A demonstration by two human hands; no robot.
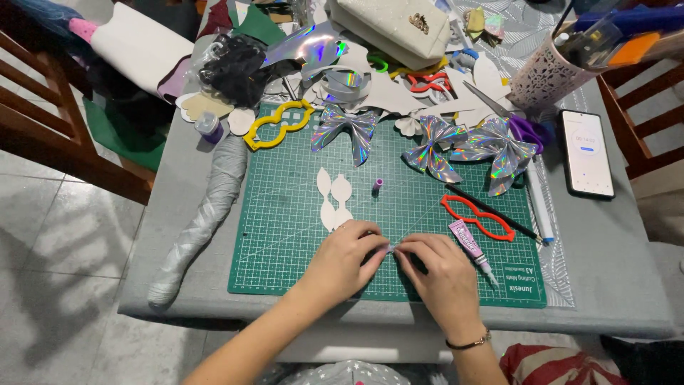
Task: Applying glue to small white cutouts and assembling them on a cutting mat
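My left hand (345,260) and my right hand (438,271) meet at the front of a green cutting mat (285,235), fingertips pinching a small silvery holographic piece (391,247) between them. Most of that piece is hidden by my fingers. A pink glue tube (472,248) lies just right of my right hand. White petal-shaped cutouts (333,202) lie just beyond my left hand. A small purple cap (377,185) stands farther back on the mat.
Three holographic bows (354,128) (433,147) (499,148) lie along the mat's far edge. An orange template (476,216), a yellow template (279,123), a grey wrapped cone (205,214), a phone (586,152), scissors (507,117), a white pen holder (545,75) and a pouch (395,28) surround it.
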